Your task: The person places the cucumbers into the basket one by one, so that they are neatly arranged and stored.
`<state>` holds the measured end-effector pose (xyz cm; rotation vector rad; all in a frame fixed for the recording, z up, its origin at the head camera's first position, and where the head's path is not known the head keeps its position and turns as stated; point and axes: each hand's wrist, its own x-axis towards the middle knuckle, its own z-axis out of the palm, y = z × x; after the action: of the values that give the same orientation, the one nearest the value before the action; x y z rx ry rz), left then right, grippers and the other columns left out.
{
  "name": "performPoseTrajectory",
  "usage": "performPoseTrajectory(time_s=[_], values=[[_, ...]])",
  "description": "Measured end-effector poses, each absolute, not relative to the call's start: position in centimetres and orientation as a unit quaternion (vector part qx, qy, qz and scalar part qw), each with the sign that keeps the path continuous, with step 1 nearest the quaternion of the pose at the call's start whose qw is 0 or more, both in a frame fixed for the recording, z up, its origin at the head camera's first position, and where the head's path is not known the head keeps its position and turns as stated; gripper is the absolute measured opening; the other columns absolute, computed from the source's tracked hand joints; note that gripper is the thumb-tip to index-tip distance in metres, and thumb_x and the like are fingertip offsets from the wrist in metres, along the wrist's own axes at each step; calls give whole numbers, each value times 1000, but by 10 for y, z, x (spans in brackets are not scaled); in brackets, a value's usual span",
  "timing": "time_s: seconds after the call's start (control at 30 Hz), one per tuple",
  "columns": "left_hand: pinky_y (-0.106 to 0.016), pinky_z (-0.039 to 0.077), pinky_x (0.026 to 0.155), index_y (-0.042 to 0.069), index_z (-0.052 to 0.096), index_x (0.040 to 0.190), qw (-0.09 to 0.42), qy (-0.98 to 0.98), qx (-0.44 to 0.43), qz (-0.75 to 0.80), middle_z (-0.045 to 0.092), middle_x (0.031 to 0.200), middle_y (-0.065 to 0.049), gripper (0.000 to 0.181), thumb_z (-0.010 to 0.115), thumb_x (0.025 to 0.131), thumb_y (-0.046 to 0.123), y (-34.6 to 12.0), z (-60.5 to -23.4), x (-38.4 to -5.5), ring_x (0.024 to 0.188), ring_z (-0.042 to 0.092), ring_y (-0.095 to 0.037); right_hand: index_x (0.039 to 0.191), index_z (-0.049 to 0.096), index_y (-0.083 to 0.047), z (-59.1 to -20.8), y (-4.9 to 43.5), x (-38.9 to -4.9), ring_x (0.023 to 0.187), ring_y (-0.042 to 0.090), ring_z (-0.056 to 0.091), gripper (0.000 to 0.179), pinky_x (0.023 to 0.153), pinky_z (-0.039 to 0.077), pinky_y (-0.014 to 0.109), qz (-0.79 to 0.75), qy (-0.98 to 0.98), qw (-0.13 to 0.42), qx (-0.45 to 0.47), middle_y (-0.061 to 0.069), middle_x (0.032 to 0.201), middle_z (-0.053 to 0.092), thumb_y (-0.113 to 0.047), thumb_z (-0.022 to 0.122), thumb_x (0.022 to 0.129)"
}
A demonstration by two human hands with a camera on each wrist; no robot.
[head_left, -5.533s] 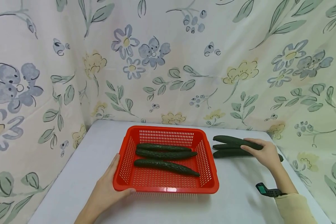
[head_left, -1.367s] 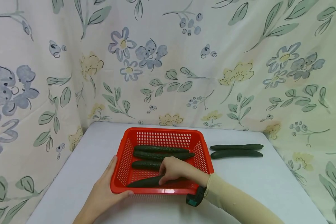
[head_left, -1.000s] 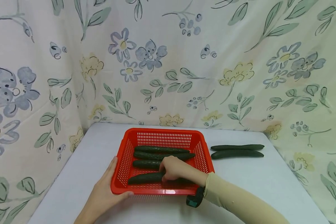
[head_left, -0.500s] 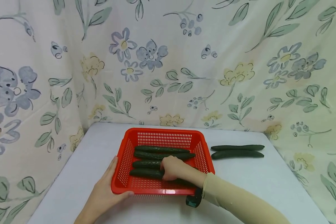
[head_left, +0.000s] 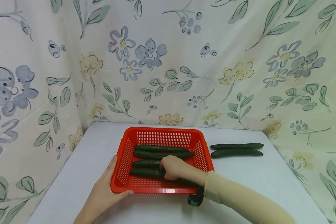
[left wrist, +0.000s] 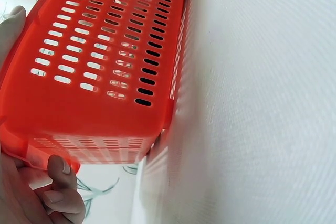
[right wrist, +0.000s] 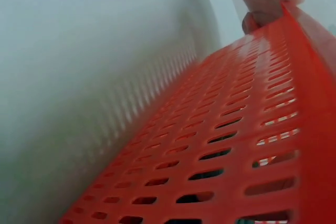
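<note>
A red plastic basket (head_left: 165, 191) with slotted walls stands on the table. At its near left corner my left hand (head_left: 102, 189) holds the rim, thumb along the front edge and fingers along the left side. My right hand (head_left: 172, 168) reaches inside and grips the nearest dark green cucumber (head_left: 145, 173), whose right part runs under my wrist. Behind it lie three more cucumbers, roughly parallel: a far one (head_left: 159, 149), a middle one (head_left: 148, 154) and a nearer one (head_left: 145, 164), the last partly covered by the hand. In the right wrist view the basket's slotted wall (right wrist: 220, 124) hides the right hand.
Two more cucumbers, a back one (head_left: 236, 146) and a front one (head_left: 236, 152), lie side by side on the white table (head_left: 240, 171), right of the basket. A floral curtain (head_left: 168, 62) closes off the back and sides. A dark wrist device (head_left: 195, 199) hangs by the basket's front rim.
One cucumber went from the group on the right into the basket in my right hand. Inside, it shifted from the front wall back toward the others. My left hand stayed on the rim.
</note>
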<state>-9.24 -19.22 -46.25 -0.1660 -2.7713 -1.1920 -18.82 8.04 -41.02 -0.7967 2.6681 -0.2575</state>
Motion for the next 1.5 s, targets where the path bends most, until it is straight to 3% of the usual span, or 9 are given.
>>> performPoseTrajectory(time_s=[0.73, 0.93, 1.1, 1.3, 1.5], values=[[-66, 54, 102, 20, 10, 173, 53, -918, -54, -388, 23, 175, -16, 138, 92, 71, 62, -191, -459, -94, 148, 44, -47, 112, 80, -9, -391, 77, -213, 101, 20, 74, 26, 83, 63, 32, -3, 916, 197, -348, 4, 108, 78, -12, 87, 87], [-62, 56, 100, 20, 10, 173, 45, -915, -48, -398, 23, 176, -14, 137, 92, 72, 61, -191, -459, -94, 147, 46, -45, 108, 78, -10, -391, 73, -209, 86, 16, 72, 18, 70, 60, 28, 38, 911, 191, -364, 2, 99, 75, -5, 79, 91], [-63, 56, 101, 20, 9, 173, 46, -915, -46, -398, 23, 176, -14, 138, 92, 71, 62, -191, -458, -95, 146, 46, -46, 102, 78, -13, -393, 72, -207, 83, 15, 72, 13, 64, 59, 28, 48, 918, 172, -354, 0, 97, 75, -4, 78, 93], [-64, 55, 101, 20, 9, 173, 50, -916, -47, -395, 22, 176, -15, 138, 93, 71, 62, -192, -459, -94, 146, 45, -47, 101, 81, -15, -383, 85, -221, 84, 14, 71, 17, 72, 61, 31, -27, 917, 201, -342, -3, 94, 76, -18, 90, 87], [-65, 55, 101, 20, 11, 173, 53, -917, -51, -392, 24, 175, -15, 139, 92, 69, 66, -192, -460, -93, 146, 46, -46, 109, 80, -12, -359, 116, -224, 78, 7, 66, 22, 76, 58, 30, -150, 906, 202, -341, -7, 86, 74, -24, 86, 91]])
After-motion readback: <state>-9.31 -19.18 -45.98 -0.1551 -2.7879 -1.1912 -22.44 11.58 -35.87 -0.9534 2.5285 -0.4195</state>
